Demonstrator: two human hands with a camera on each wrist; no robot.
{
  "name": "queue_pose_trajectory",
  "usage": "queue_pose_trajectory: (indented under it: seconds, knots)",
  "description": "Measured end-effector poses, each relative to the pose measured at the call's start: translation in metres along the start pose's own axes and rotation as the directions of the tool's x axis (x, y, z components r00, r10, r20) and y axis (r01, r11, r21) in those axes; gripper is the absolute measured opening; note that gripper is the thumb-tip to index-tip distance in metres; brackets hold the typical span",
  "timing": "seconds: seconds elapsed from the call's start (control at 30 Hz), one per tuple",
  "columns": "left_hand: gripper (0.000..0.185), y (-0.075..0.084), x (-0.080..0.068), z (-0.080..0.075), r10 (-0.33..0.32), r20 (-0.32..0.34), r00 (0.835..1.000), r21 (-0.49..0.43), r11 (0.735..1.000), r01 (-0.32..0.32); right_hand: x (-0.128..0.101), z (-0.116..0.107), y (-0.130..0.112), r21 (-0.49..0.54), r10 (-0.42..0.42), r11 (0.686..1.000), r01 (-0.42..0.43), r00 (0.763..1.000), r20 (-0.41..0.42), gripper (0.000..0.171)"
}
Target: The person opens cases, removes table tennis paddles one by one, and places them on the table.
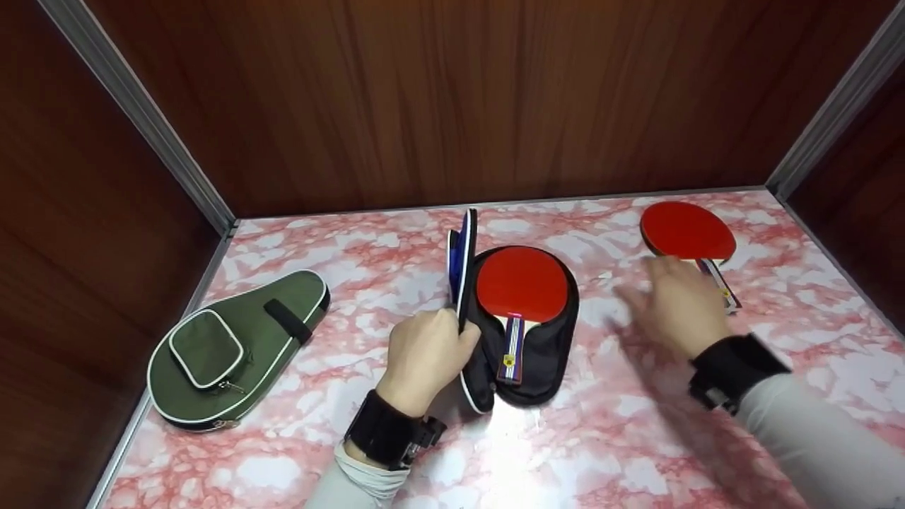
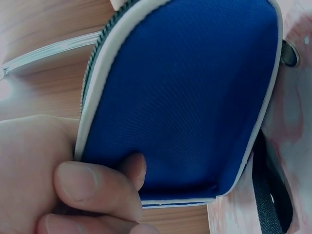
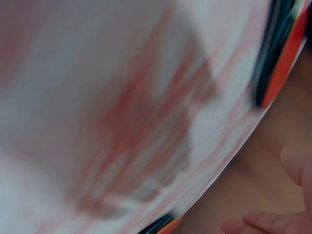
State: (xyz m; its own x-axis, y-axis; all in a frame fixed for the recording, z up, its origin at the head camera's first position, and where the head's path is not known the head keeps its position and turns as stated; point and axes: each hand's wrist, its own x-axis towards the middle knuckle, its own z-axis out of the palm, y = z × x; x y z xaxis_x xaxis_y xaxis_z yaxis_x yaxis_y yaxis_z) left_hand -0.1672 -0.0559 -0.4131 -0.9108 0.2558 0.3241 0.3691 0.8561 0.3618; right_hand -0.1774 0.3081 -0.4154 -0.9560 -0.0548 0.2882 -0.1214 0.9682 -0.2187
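Note:
My left hand [image 1: 424, 353] grips the raised lid of a blue paddle case [image 2: 195, 97] with white piping, its thumb and fingers curled round the edge. The lid stands upright. On the case's black inside [image 1: 551, 375] lies a red table tennis paddle [image 1: 522, 283], handle toward me. My right hand [image 1: 679, 304], blurred, hovers at the right with its fingers apart and nothing held. Just beyond it a second red paddle [image 1: 686, 230] lies on the table, handle partly behind the hand. The right wrist view shows the fingers [image 3: 265, 219] apart from the paddles.
A green paddle case [image 1: 276, 343] with a small zipped pocket and a black strap lies at the left. The pink-and-white marbled table [image 1: 594, 452] meets a brown wood-look wall [image 1: 495, 106] behind, with metal-trimmed panels at both sides.

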Motion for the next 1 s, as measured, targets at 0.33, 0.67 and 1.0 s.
queue_pose_trajectory:
  seconds: [0.33, 0.67, 1.0]
  knots:
    - [0.039, 0.002, 0.000, 0.001, 0.004, -0.008, 1.000, 0.016, 1.000, -0.003, -0.021, 0.019, -0.092, 0.096, -0.164, 0.982, 0.161, 0.986, 0.025, 0.043]
    - [0.040, 0.005, 0.001, 0.001, 0.013, 0.009, 1.000, 0.024, 1.000, -0.013, -0.029, 0.035, -0.130, 0.092, -0.241, 0.967, 0.236, 0.969, 0.051, 0.046]
    - [0.040, 0.005, 0.000, 0.001, 0.009, 0.023, 1.000, 0.017, 1.000, -0.010, -0.027, 0.054, -0.140, 0.040, -0.200, 0.979, 0.198, 0.977, 0.069, 0.063]
